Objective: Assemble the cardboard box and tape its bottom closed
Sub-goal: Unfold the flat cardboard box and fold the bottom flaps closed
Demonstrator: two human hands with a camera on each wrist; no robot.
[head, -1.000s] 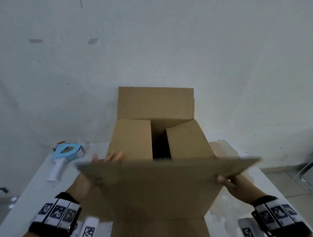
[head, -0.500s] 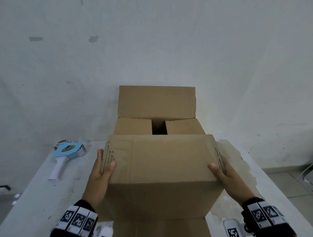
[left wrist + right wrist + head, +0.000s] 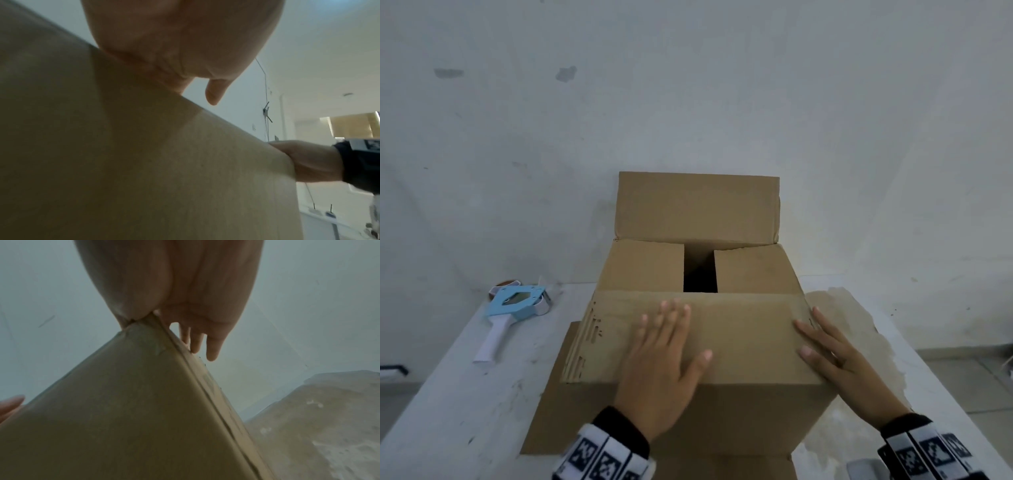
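A brown cardboard box (image 3: 739,404) stands on the white table (image 3: 448,394), its flaps facing up. The two short flaps lie folded in, with a dark gap (image 3: 700,274) between them. The near long flap (image 3: 739,329) is folded down over them. My left hand (image 3: 664,356) lies flat on the middle of that flap, fingers straight. My right hand (image 3: 835,353) presses flat on the flap's right end. The far long flap (image 3: 698,209) stands upright. A blue tape dispenser (image 3: 513,308) with a white handle lies on the table to the left.
A white wall (image 3: 688,85) rises right behind the table. A brown stained patch (image 3: 859,325) covers the table to the right of the box. Floor tiles (image 3: 969,377) show beyond the table's right edge.
The near long flap came down from raised to flat over the short flaps. My left hand slid from the flap's left edge to its middle; my right hand moved on top at the right end.
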